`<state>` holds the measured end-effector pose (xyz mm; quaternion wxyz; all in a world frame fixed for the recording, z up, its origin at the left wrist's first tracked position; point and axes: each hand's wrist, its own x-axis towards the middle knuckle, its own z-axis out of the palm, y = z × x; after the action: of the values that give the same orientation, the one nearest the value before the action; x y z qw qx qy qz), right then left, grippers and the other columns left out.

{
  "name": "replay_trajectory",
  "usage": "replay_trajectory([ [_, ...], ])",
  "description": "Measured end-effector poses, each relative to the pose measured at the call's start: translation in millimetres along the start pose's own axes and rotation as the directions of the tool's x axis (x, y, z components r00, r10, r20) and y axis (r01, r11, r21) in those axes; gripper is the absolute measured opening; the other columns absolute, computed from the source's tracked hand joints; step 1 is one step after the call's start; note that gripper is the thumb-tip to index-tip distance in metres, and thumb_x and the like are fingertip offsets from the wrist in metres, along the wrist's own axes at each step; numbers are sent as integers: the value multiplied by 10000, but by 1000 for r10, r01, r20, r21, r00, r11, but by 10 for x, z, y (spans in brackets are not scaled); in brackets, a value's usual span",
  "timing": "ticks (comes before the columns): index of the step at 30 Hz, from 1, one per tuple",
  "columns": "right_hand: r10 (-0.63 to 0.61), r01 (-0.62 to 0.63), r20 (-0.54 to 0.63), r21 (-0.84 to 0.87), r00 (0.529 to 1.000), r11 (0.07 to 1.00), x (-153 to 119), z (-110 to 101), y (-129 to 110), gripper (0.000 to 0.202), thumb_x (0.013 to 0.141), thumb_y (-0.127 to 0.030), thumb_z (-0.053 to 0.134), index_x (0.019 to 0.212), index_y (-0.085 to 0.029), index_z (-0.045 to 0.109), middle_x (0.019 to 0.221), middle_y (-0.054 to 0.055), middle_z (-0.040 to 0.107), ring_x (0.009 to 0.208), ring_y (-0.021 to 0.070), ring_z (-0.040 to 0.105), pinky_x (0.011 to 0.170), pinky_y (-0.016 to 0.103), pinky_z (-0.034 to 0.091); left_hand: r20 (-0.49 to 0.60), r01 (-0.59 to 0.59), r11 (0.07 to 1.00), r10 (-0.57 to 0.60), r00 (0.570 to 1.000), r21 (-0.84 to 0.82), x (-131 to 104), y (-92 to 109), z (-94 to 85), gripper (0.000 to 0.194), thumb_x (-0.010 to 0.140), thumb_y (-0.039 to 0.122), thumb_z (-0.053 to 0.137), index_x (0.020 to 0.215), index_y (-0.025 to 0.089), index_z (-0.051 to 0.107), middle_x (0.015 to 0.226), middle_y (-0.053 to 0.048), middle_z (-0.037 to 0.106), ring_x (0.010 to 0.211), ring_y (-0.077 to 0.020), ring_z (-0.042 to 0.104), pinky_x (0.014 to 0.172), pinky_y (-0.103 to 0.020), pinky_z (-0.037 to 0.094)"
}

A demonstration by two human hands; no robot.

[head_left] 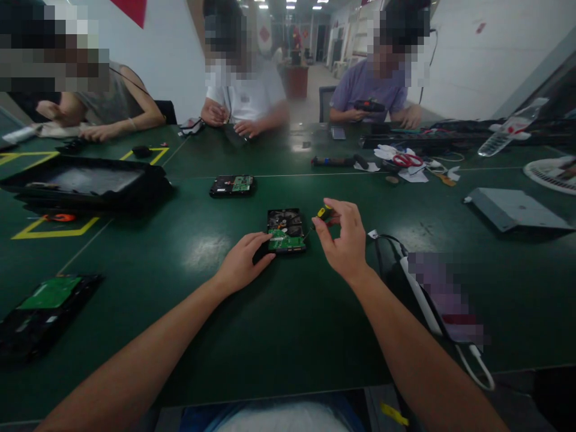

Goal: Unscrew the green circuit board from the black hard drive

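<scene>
A black hard drive (pixel 287 231) lies on the green table in front of me, its green circuit board facing up on the near half. My left hand (pixel 245 259) grips the drive's left edge, fingers on top and thumb along the near side. My right hand (pixel 345 239) is closed around the yellow-and-black handle of a small screwdriver (pixel 322 212). The thin shaft slants down to the left, its tip at the right edge of the circuit board. Whether the tip sits in a screw is too small to tell.
Another hard drive (pixel 233 186) lies farther back, and a larger board-bearing device (pixel 45 309) at left. A black tray (pixel 90 183) stands behind it. To the right are a power strip (pixel 420 294), a phone (pixel 445 300) and a grey metal box (pixel 517 209). Three people sit across the table.
</scene>
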<state>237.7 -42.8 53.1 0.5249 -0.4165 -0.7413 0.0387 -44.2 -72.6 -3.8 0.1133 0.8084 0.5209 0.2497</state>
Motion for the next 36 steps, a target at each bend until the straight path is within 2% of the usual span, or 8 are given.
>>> replay_trajectory([
  [5,42,-45,58,56,997,997,-21,2,21,532,1043,-291,542,1548,-371,394,1421,92,609,1170,278,691,964,518,661,4,11,1000,-11,1000,-21,4,-5,-8,506,1008,434,580,1485,273,539,1494,-112,589,1397,-304,557,1169,-542,494],
  [7,49,-53,67,54,997,997,-17,4,27,562,1038,-288,551,1562,-392,377,1413,85,617,1145,285,704,928,533,674,23,28,999,-27,999,-29,3,-2,-18,516,1010,426,577,1503,284,522,1514,-111,574,1411,-309,546,1174,-553,489],
  [12,13,-13,9,1,1000,1000,3,12,25,587,988,-295,660,1517,-438,453,1278,71,661,1062,284,708,791,500,706,52,34,999,-32,998,-38,8,0,-48,522,1033,399,546,1540,296,482,1548,-106,542,1459,-301,503,1208,-542,463],
  [18,71,-76,58,96,996,992,-35,52,85,692,978,-234,624,1581,-455,369,1412,68,647,1142,324,730,842,588,702,112,57,998,-52,992,-37,4,-3,-88,577,1043,378,538,1599,330,391,1607,-85,487,1512,-296,443,1233,-535,446],
  [24,-49,50,22,-15,999,999,27,27,81,816,879,-184,769,1559,-472,423,1227,64,710,1059,309,727,821,550,700,172,67,998,-67,983,5,15,30,-117,673,1048,372,538,1658,367,254,1648,-63,444,1549,-307,389,1268,-562,399],
  [27,-41,41,24,2,999,999,24,35,95,787,904,-192,747,1572,-446,415,1264,81,696,1094,310,721,842,536,700,172,66,998,-67,983,12,15,33,-108,661,1051,368,528,1656,350,262,1645,-76,443,1548,-307,387,1263,-557,406],
  [31,9,-10,12,130,1000,991,-49,70,127,632,987,-232,632,1570,-351,419,1447,99,606,1173,308,710,876,529,695,134,28,999,-30,991,18,-7,30,-80,627,1047,373,531,1636,318,322,1620,-93,472,1521,-319,424,1249,-580,407],
  [36,-60,65,-68,67,996,996,-55,64,100,545,963,-246,686,1478,-313,520,1310,89,659,1125,275,688,809,428,694,82,11,1000,-13,997,15,-26,48,-66,565,1037,381,552,1573,247,436,1550,-132,535,1458,-308,492,1211,-543,449],
])
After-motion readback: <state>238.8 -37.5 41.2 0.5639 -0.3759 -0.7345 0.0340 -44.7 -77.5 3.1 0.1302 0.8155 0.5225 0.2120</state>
